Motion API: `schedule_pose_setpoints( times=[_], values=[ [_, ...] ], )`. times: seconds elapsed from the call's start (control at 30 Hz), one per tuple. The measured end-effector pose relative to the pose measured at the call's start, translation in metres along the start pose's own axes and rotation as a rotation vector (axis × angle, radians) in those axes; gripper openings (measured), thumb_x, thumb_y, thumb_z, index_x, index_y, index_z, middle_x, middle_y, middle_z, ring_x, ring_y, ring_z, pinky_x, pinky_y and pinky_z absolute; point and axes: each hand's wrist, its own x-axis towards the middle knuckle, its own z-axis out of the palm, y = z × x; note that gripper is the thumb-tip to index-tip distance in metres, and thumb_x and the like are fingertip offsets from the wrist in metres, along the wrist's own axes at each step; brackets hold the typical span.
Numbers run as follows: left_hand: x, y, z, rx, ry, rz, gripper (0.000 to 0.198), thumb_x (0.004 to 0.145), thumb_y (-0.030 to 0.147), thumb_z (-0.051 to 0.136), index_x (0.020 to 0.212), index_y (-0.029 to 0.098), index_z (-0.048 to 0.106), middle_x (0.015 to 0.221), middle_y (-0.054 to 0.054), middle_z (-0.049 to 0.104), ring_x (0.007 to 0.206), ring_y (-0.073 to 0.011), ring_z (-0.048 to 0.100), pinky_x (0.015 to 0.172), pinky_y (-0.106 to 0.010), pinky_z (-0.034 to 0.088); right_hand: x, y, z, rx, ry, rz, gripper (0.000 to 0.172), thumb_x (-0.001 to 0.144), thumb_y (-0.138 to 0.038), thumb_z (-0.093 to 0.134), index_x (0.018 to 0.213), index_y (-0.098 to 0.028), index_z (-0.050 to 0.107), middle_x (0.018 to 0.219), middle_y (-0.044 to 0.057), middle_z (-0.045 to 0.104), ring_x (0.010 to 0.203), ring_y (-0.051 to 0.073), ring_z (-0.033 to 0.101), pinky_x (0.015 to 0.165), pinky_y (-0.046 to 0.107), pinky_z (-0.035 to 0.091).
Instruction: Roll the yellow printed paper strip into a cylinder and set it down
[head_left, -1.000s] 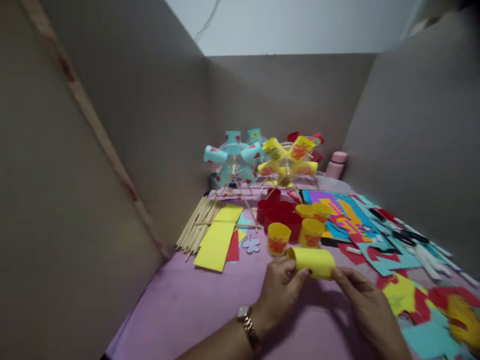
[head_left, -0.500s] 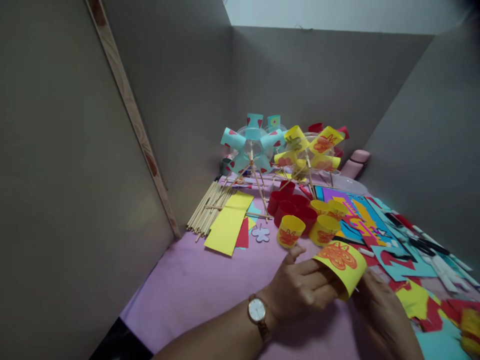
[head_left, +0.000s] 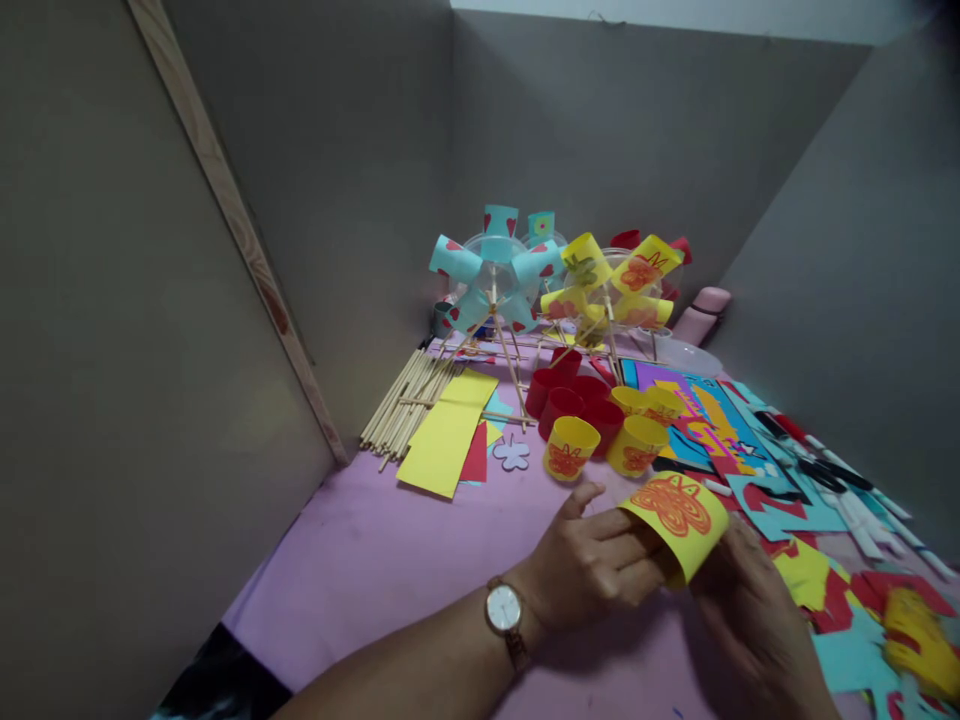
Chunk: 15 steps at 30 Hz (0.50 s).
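1. Left hand (head_left: 592, 565) is closed round a curled yellow paper band (head_left: 679, 510), fingers inside the curl. Right hand (head_left: 750, 610) meets the band's lower edge with its fingertips hidden, so I cannot tell its grip.
2. Pink table cover (head_left: 390, 560): the band is held just above it, at the near side.
3. Paper wheels (head_left: 491, 275) at the back, stick bundle (head_left: 401, 405) on the left.
4. Small yellow rings (head_left: 570, 447) just beyond the band.
5. Risk (judged): the curl looks unfastened. Slack fingers would let it spring open, and a hard pinch would crease it.

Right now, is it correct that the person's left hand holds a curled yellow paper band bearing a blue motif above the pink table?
Not quite: the head view shows the motif on the yellow paper band is orange, not blue. The left hand does hold it above the pink table.
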Motion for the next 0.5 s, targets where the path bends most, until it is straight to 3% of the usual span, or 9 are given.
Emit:
schedule_pose_setpoints(
  times=[0.2, 0.5],
  values=[
    [0.001, 0.001, -0.002, 0.013, -0.017, 0.022, 0.018, 0.091, 0.014, 0.053, 0.08, 0.022, 0.064, 0.082, 0.008, 0.074, 0.082, -0.0094, 0.062, 0.107, -0.037, 0.02, 0.016, 0.016, -0.006, 0.124, -0.005, 0.073, 0.025, 0.077, -0.045, 0.065, 0.09, -0.025, 0.07, 0.081, 0.004, 0.071, 0.071, 0.022, 0.064, 0.062, 0.034, 0.049],
    [0.001, 0.002, -0.003, -0.002, -0.045, -0.014, 0.021, 0.092, 0.013, 0.05, 0.079, 0.022, 0.064, 0.087, 0.007, 0.075, 0.089, -0.0096, 0.063, 0.11, -0.039, 0.016, 0.012, 0.009, -0.004, 0.199, -0.005, 0.098, 0.024, 0.074, -0.038, 0.069, 0.092, -0.023, 0.071, 0.085, 0.003, 0.072, 0.071, 0.021, 0.064, 0.063, 0.032, 0.05]
  ],
)
